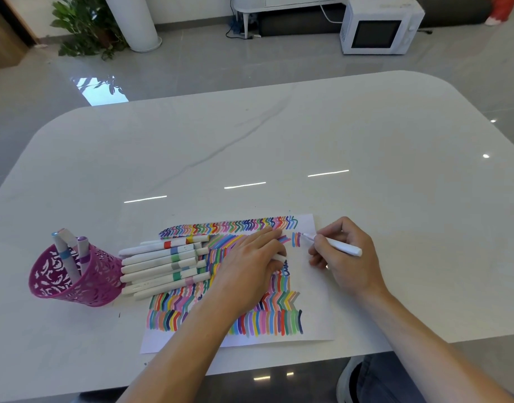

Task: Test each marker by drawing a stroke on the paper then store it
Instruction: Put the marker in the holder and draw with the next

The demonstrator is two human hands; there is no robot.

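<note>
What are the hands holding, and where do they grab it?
The right hand pinches a white marker low on its barrel, near the tip. The left hand lies flat on the paper, nothing plainly held.

a white marker (pixel 337 245) slants, its pink tip touching the paper (pixel 314 292), a white sheet flat on the desk (pixel 279 141) and crowded with coloured strokes. a row of capped markers (pixel 162 263) lies across its left edge; a few stored markers (pixel 64 255) stand in a purple lattice cup (pixel 98 286) just beside.
</note>
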